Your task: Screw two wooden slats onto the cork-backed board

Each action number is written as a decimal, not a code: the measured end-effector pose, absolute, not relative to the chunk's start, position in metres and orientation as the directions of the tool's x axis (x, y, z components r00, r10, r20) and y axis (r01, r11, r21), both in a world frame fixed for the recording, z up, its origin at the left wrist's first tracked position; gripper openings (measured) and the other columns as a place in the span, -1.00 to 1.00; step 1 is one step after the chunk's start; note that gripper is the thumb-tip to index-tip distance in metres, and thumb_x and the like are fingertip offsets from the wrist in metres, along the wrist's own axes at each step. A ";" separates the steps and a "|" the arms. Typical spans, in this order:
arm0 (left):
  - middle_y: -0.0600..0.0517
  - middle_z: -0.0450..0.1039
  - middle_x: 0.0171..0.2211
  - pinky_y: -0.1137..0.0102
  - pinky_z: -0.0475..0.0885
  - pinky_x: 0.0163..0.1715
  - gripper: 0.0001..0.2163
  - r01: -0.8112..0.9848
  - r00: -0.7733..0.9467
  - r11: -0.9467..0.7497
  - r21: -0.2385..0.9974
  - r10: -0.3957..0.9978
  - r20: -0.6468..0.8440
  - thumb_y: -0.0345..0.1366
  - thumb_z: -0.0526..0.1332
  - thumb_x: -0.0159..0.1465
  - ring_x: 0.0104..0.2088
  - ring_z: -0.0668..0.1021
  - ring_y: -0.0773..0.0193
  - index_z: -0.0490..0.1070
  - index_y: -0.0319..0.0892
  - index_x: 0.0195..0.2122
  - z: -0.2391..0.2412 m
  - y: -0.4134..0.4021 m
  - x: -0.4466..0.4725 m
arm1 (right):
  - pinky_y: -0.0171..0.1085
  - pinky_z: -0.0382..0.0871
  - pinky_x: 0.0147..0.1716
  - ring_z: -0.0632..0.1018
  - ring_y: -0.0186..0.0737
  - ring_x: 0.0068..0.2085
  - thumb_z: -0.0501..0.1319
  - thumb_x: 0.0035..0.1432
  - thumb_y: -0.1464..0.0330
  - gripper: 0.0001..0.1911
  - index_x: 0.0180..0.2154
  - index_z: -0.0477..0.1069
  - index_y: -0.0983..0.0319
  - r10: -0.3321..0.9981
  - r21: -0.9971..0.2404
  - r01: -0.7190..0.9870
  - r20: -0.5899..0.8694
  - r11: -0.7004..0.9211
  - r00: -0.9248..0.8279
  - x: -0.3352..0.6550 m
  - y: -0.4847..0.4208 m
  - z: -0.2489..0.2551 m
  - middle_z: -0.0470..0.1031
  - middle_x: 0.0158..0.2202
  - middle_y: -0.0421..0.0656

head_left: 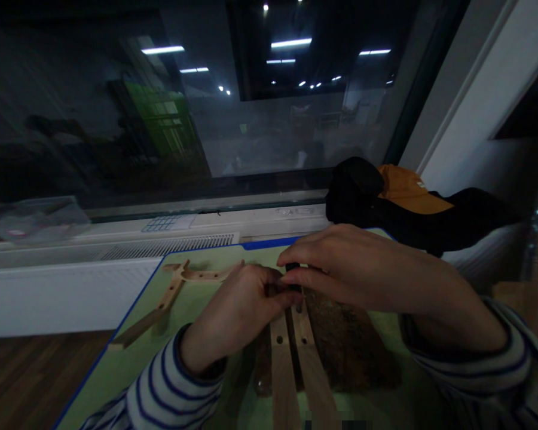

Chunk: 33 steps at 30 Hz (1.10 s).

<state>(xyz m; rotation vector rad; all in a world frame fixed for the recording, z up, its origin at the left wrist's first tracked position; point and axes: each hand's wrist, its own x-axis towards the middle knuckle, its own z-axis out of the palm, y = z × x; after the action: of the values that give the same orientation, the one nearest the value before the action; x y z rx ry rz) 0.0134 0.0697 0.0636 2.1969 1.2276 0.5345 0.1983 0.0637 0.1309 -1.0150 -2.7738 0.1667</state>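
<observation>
Two long wooden pieces with drilled holes lie side by side, the left wooden piece (283,370) and the right wooden piece (311,370), on a brown rough-surfaced board (354,346). Over their far ends my right hand (345,263) pinches a small black object (292,267) between thumb and fingertips; its kind is not clear. My left hand (242,310) meets it there, thumb and fingers closed around the lower part of the same spot. What the left fingers hold is mostly hidden behind them. A dark hole shows in the right piece just below the fingertips.
Other joined wooden parts (173,292) with holes lie at the left of the green, blue-edged table (197,304). Beyond the table are a white radiator (63,292) and a window sill. A black garment (399,218) and an orange cap (412,188) lie at right; a clear plastic box (40,218) stands left.
</observation>
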 end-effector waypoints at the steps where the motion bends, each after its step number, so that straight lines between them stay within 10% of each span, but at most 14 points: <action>1: 0.11 0.58 -0.45 0.43 0.34 -0.42 -0.81 0.636 0.503 -0.421 0.647 0.862 0.067 -0.18 0.20 0.17 -0.44 0.55 0.25 0.54 -0.13 -0.44 0.064 0.070 0.013 | -0.29 0.23 -0.33 0.48 -0.26 -0.30 0.04 0.26 0.27 -0.77 -0.21 0.44 0.15 0.648 -0.167 0.628 0.133 0.761 -0.750 0.199 0.064 0.131 0.50 -0.36 -0.22; 33: 0.07 0.59 -0.47 0.43 0.25 -0.50 -0.79 0.695 0.516 -0.493 0.523 0.849 0.115 -0.16 0.19 0.19 -0.52 0.54 0.28 0.58 -0.11 -0.39 0.073 0.066 0.013 | -0.29 0.23 -0.31 0.47 -0.26 -0.29 0.03 0.25 0.34 -0.80 -0.19 0.41 0.17 0.619 -0.198 0.591 0.135 0.782 -0.774 0.199 0.066 0.130 0.48 -0.34 -0.21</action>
<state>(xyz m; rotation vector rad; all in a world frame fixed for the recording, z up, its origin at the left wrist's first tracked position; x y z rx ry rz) 0.0130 0.0655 0.0730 2.3470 1.2700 0.5064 0.1987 0.0659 0.1300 -0.9539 -2.7814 0.2144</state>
